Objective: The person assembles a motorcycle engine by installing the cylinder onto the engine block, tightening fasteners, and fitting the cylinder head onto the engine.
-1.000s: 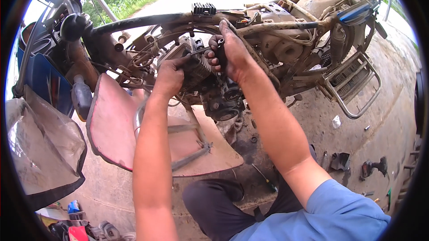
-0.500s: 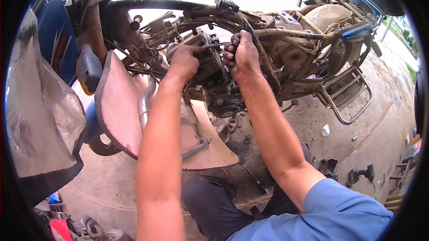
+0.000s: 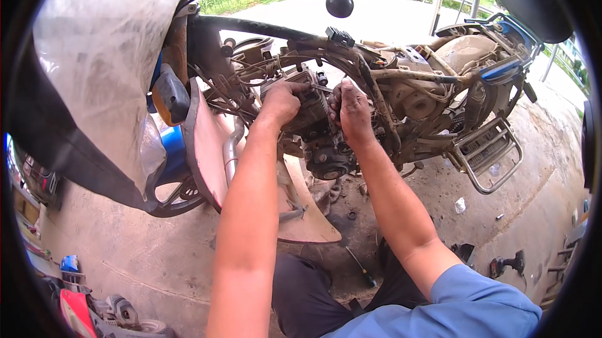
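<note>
A partly stripped, dusty motorcycle stands in front of me, its engine (image 3: 329, 161) exposed below the frame. My right hand (image 3: 353, 112) is closed in a fist around a slim, shiny metal hand tool (image 3: 322, 88). The tool's far end reaches left to the top of the engine's finned cylinder (image 3: 311, 114). There my left hand (image 3: 282, 103) rests against the cylinder head with its fingers bent. Its fingertips are beside the tool's end, and what they pinch, if anything, is hidden.
A pale-lined fairing panel (image 3: 210, 131) leans left of my left forearm. A screwdriver (image 3: 364, 268) lies on the concrete near my knees, with a cordless drill (image 3: 508, 265) farther right. The bike's metal rack (image 3: 489, 153) juts toward me. Clear plastic sheeting (image 3: 113, 43) hangs at upper left.
My view has shifted, so the motorcycle sits lower and farther right. My right hand has swung the tool's near end down a little, while my left hand stays at the cylinder head.
</note>
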The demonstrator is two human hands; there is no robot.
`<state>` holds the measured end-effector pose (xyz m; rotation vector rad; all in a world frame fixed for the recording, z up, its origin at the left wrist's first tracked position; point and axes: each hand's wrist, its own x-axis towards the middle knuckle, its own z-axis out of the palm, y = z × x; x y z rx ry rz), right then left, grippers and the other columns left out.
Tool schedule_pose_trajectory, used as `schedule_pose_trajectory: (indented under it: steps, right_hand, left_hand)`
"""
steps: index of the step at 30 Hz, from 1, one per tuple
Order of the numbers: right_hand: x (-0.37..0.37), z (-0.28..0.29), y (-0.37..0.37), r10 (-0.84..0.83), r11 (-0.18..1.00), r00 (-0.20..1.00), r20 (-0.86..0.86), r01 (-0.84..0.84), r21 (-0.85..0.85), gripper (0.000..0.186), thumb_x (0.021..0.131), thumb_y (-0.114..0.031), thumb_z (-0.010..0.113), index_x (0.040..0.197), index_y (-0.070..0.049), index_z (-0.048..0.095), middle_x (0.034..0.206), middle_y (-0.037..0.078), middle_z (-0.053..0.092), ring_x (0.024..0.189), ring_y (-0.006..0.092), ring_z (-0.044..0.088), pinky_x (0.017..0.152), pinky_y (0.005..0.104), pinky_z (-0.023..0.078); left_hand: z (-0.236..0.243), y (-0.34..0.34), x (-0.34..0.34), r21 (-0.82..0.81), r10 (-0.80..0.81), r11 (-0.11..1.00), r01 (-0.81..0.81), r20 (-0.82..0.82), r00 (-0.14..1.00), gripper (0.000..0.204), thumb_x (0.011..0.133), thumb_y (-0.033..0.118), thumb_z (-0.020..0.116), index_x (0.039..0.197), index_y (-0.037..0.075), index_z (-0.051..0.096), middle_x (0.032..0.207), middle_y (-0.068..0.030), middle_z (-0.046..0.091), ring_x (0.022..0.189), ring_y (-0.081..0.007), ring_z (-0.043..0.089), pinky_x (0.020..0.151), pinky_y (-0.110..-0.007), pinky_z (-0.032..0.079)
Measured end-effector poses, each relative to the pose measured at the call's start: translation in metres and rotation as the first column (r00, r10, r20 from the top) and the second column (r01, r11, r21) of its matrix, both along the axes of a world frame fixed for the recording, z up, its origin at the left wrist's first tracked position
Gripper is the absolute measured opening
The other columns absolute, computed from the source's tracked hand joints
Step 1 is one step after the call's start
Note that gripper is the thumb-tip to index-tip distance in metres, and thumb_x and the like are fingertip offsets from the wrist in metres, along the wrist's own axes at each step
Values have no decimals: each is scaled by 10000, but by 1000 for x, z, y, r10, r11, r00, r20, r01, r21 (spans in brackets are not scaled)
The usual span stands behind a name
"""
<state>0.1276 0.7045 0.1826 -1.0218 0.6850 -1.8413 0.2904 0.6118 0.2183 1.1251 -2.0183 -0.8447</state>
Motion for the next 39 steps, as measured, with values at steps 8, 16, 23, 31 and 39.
schedule_pose_trajectory:
  steps: [8,16,23,31,39]
  right_hand:
    - [47,-5,-35,160,987,981,-109,-159,13,438,1113,-423,461,820,-112,560,681,-34,522,580,75,466,523,260,390]
    - [41,-22,-63,242,969,950,-198,-229,86,444,1115,-436,472,902,-80,631,719,-45,559,611,69,470,547,256,394]
    - [46,-37,-66,198,977,955,-221,-175,121,472,1118,-348,450,862,21,595,705,23,546,656,141,416,627,359,433]
    - [117,-51,-9,-48,986,955,-292,91,136,381,1119,-275,424,1093,20,662,713,63,590,656,170,551,651,352,474]
    - [184,-63,-10,-72,902,771,-633,321,288,459,1003,-221,501,1346,85,494,878,346,699,838,514,697,757,592,542]
  left_hand:
    - [-3,7,60,-195,318,941,-277,226,921,430,820,10,564,1193,82,764,1108,-209,746,1087,-348,710,972,-370,531]
    - [-23,-13,68,8,311,948,-317,169,935,384,832,2,538,1129,51,779,992,-228,761,918,-327,740,856,-379,551]
    - [-23,-4,60,-82,283,959,-271,299,912,381,848,-55,518,1114,17,781,952,-187,774,851,-254,727,749,-381,556]
    - [-22,-13,68,144,276,935,-323,273,921,369,938,-48,531,1193,59,775,1117,-109,763,941,-210,699,811,-337,551]
    - [-39,-30,72,16,288,952,-306,301,909,353,908,-39,539,1149,27,789,1023,-95,755,941,-188,655,843,-345,503]
